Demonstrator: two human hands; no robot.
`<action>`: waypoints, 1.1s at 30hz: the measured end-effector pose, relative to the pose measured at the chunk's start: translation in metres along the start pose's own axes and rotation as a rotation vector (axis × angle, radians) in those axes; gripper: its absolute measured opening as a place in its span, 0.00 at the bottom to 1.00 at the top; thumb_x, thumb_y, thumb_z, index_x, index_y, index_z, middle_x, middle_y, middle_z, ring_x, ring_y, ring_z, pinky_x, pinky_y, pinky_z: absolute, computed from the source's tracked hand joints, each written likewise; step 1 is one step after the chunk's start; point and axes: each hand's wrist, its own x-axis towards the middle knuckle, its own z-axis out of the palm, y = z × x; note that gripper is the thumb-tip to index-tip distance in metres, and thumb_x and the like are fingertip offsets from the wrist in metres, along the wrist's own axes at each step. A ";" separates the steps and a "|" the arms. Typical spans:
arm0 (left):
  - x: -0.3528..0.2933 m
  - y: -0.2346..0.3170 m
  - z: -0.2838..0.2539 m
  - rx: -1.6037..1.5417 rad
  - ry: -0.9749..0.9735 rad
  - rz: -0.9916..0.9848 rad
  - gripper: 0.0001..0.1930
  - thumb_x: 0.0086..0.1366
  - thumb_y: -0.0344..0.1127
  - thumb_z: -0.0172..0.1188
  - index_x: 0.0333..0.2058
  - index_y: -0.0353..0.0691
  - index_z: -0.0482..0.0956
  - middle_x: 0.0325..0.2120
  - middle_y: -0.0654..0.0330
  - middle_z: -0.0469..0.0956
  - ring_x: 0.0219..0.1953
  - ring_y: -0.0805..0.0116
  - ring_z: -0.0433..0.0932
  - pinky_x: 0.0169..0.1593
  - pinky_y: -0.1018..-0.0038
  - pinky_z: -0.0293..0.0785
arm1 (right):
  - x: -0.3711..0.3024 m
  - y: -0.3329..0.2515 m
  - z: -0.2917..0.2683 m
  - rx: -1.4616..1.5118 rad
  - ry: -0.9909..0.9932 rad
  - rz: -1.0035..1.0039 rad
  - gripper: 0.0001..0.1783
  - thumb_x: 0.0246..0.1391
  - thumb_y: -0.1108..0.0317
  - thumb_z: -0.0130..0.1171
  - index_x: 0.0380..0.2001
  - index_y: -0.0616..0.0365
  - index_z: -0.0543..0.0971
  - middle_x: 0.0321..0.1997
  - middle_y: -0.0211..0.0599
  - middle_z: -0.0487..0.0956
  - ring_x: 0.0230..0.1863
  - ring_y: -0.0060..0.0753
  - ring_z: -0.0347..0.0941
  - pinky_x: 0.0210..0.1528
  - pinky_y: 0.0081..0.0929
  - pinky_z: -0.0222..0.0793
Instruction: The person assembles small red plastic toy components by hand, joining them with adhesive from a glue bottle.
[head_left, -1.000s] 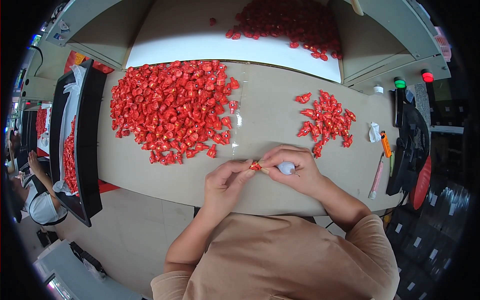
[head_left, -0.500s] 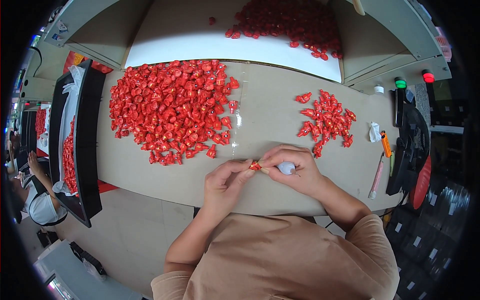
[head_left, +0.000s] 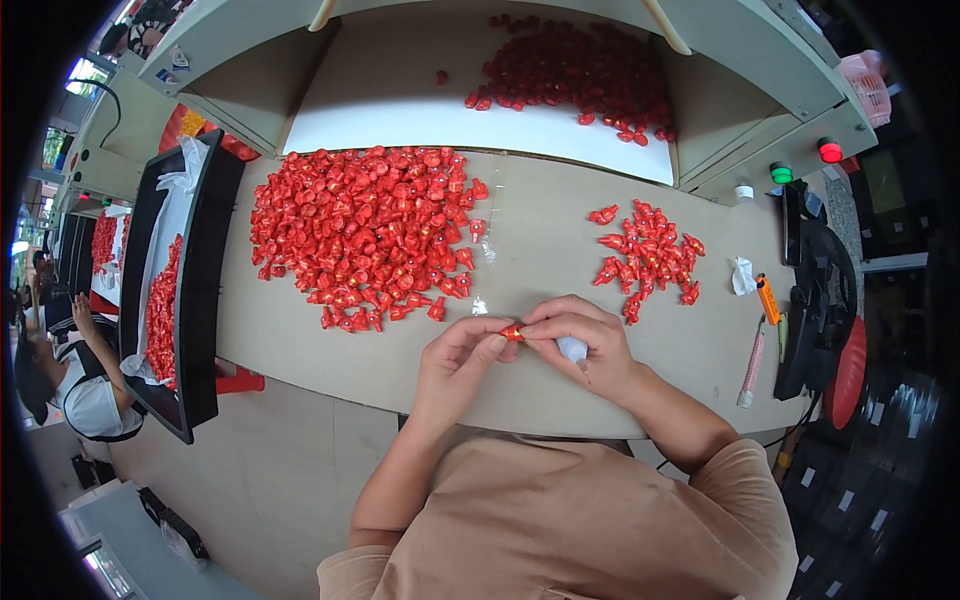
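A small red figure-like piece with gold marks (head_left: 513, 333) is pinched between both hands, low over the front of the table. My left hand (head_left: 458, 362) grips one end with thumb and fingertips. My right hand (head_left: 598, 348) holds the other end at its fingertips. Tucked in that same right hand is a pale squeeze bottle (head_left: 573, 348), its thin tip pointing down toward me. Beyond my left hand lies a large heap of similar red pieces (head_left: 360, 235); past the right hand is a smaller group of red pieces (head_left: 648, 250).
A shelf (head_left: 400, 120) at the back holds more red parts (head_left: 575, 75). At right lie a crumpled tissue (head_left: 743, 277), an orange cutter (head_left: 767, 300) and a pink pen-like tool (head_left: 752, 370). A black tray (head_left: 200, 330) with red pieces stands left, near another person (head_left: 90, 385).
The view has shifted slightly, so the table sits a little lower and the heap farther right. Both hands keep their hold on the red piece; the squeeze bottle remains in the right.
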 end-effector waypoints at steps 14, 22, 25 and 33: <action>-0.003 -0.005 -0.001 0.000 0.027 0.025 0.13 0.60 0.22 0.58 0.45 0.30 0.75 0.41 0.57 0.78 0.41 0.75 0.77 0.44 0.81 0.74 | -0.001 -0.005 -0.002 0.310 -0.007 0.435 0.10 0.52 0.75 0.61 0.39 0.60 0.80 0.38 0.30 0.79 0.40 0.18 0.73 0.43 0.18 0.68; -0.005 -0.008 0.000 0.067 0.028 0.069 0.12 0.60 0.21 0.58 0.43 0.31 0.77 0.40 0.58 0.79 0.41 0.75 0.77 0.44 0.80 0.74 | 0.004 -0.006 -0.009 0.357 -0.091 0.453 0.08 0.48 0.77 0.64 0.35 0.61 0.81 0.36 0.32 0.77 0.39 0.22 0.73 0.43 0.19 0.68; -0.007 -0.009 0.001 0.081 0.028 0.074 0.10 0.60 0.22 0.58 0.42 0.32 0.77 0.39 0.57 0.79 0.41 0.75 0.78 0.44 0.80 0.74 | 0.005 -0.007 -0.011 0.411 -0.113 0.496 0.08 0.48 0.77 0.64 0.34 0.61 0.81 0.36 0.33 0.77 0.38 0.22 0.73 0.42 0.20 0.67; -0.006 -0.004 0.005 0.130 0.005 0.083 0.09 0.61 0.22 0.57 0.41 0.32 0.77 0.38 0.57 0.80 0.41 0.73 0.78 0.45 0.79 0.75 | 0.007 -0.005 -0.015 0.385 -0.155 0.549 0.08 0.47 0.77 0.64 0.34 0.60 0.81 0.35 0.32 0.77 0.37 0.21 0.73 0.41 0.19 0.67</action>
